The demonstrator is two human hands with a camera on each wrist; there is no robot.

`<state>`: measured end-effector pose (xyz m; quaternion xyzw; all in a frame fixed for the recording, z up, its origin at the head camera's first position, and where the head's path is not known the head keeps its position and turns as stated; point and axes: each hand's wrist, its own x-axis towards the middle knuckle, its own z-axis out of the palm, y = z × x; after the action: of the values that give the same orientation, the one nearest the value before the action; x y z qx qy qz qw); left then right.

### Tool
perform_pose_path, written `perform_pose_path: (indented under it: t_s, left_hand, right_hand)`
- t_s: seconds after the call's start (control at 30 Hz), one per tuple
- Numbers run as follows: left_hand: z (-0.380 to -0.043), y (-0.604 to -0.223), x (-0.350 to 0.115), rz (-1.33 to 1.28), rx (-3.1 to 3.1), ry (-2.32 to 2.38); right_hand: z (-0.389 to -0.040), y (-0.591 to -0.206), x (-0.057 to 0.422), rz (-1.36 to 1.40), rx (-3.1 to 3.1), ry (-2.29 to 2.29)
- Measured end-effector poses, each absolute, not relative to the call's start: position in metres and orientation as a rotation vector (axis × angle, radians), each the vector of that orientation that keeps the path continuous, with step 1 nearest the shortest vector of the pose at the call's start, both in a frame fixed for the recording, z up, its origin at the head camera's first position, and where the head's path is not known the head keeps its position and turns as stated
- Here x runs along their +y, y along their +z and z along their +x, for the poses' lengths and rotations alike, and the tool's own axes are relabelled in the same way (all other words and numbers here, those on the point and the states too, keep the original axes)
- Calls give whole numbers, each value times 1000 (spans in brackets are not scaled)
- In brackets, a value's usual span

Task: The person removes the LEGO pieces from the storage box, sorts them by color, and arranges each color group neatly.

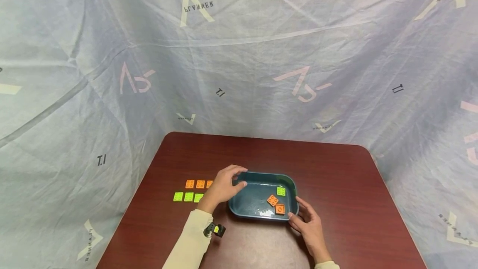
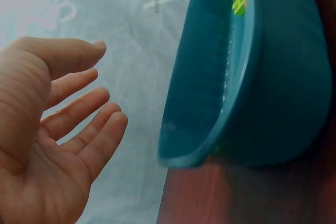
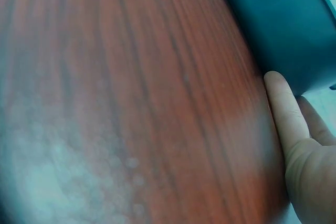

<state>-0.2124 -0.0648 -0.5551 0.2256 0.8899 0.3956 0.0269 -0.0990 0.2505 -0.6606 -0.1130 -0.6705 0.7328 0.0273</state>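
I see a dark reddish-brown, wood-grained tabletop (image 1: 336,173) with rounded far corners; my right-wrist view shows its dark streaks and a pale glare at lower left. Behind its far edge and along both sides hangs a creased, pale grey-blue cloth sheet (image 1: 239,24), one long fold running across the back. On the cloth I make out pale yellow V-shaped prints (image 1: 189,0), some carrying the word PLANNER, faded pink angular prints (image 1: 303,74), and small black "T.I" letters (image 1: 101,160). My left-wrist view catches the cloth too, its markings blurred.
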Motion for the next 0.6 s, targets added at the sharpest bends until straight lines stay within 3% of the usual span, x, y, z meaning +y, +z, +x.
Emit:
perform_pose_path:
  t_s: [0.6]
  left_hand:
    - [-207,-578,-7,818,2648,1089]
  right_hand:
    - [-98,-661,250,-369,-2074,2271]
